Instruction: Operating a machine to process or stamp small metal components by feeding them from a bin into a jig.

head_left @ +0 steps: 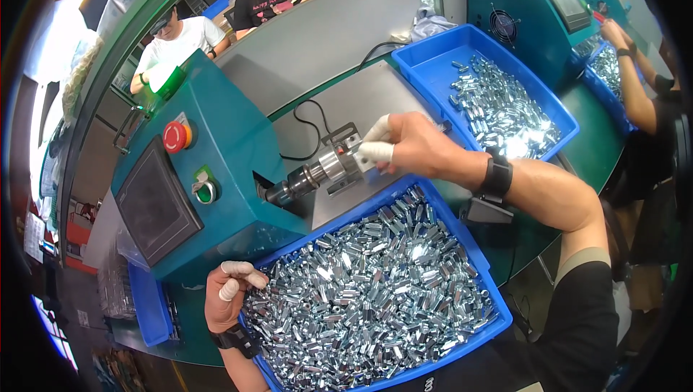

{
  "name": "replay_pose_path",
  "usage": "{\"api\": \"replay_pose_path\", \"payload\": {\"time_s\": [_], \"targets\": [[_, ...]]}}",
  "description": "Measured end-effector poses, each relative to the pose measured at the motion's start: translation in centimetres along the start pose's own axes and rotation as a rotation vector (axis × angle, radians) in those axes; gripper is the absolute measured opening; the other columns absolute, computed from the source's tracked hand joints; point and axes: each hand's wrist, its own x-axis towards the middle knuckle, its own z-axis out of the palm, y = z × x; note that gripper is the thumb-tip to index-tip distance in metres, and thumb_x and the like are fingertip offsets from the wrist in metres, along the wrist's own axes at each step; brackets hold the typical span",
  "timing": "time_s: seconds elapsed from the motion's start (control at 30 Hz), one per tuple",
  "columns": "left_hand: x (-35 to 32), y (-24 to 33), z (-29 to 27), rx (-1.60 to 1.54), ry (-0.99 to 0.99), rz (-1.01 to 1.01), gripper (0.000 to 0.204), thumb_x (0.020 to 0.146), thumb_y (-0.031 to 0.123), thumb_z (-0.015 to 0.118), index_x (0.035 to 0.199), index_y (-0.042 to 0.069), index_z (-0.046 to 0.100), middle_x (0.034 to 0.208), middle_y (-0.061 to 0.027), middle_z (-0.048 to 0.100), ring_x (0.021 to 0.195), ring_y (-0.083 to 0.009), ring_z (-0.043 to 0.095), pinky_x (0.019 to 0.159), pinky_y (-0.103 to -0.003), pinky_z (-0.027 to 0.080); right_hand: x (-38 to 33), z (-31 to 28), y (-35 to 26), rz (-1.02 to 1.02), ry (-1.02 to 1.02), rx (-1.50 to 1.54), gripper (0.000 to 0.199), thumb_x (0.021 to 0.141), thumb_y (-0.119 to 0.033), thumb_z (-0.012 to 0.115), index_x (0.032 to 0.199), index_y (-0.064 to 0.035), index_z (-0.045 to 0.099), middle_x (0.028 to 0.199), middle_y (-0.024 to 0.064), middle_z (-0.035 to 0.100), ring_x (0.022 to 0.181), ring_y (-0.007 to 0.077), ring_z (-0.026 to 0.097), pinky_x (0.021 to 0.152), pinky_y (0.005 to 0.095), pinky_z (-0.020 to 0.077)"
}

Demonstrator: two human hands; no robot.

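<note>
My left hand, its fingertips wrapped in white finger covers, is closed at the left edge of a blue tray. Heaped in that tray are shiny metal hex sleeves. Whatever the left fingers pinch, if anything, is too small to make out. My right hand, also with white-covered fingertips, is closed at the outer end of a steel spindle fixture. Its thumb and fingers meet beside the fixture's block; what lies between them is hidden. The spindle runs out of a teal machine.
The machine carries a dark screen, a red stop button and a green switch. A second blue tray of metal parts stands behind my right hand. A black cable loops across the metal plate. Other people work beyond the partition and at right.
</note>
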Motion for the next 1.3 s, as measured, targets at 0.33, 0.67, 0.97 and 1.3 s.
{"api": "replay_pose_path", "payload": {"time_s": [0.33,0.67,0.97,1.3], "targets": [[-0.3,-0.1,-0.4,0.017,-0.035,-0.012,0.046,0.094,0.038,0.067,0.120,0.000,0.062,0.096,-0.0145,0.071,0.094,-0.0267,0.067,0.089,-0.040,0.052,0.2,-0.2,-2.7,-0.281,0.251,-0.853,0.046,0.086,-0.035,0.071,0.108,0.0054,0.064,0.081,0.0223,0.069,0.074,0.0326,0.069,0.071,0.0398,0.0549],[-0.2,-0.2,-0.4,0.000,-0.058,-0.004,0.046,0.094,0.037,0.068,0.121,0.000,0.062,0.098,-0.0136,0.072,0.096,-0.0241,0.068,0.088,-0.036,0.052,-0.2,-1.6,-5.6,-0.209,0.304,-1.154,0.041,0.080,-0.026,0.067,0.114,-0.0034,0.065,0.089,0.0204,0.071,0.088,0.0386,0.068,0.079,0.0453,0.0543],[-0.4,0.7,-0.5,0.041,-0.037,-0.032,0.050,0.093,0.040,0.068,0.121,-0.001,0.062,0.100,-0.0141,0.072,0.095,-0.0223,0.068,0.087,-0.034,0.052,-6.3,-7.8,-2.5,-0.231,0.405,-1.138,0.036,0.082,-0.035,0.076,0.099,-0.0035,0.072,0.085,0.0159,0.069,0.083,0.0339,0.068,0.074,0.0425,0.0542],[0.0,0.0,0.4,0.019,-0.054,0.017,0.047,0.095,0.037,0.067,0.122,-0.001,0.062,0.099,-0.0137,0.073,0.094,-0.0229,0.069,0.085,-0.034,0.053,-8.5,3.5,0.5,-0.221,-0.186,-1.263,0.034,0.083,-0.033,0.068,0.074,-0.0005,0.067,0.079,0.0202,0.067,0.078,0.0385,0.068,0.069,0.0469,0.0544]]}}
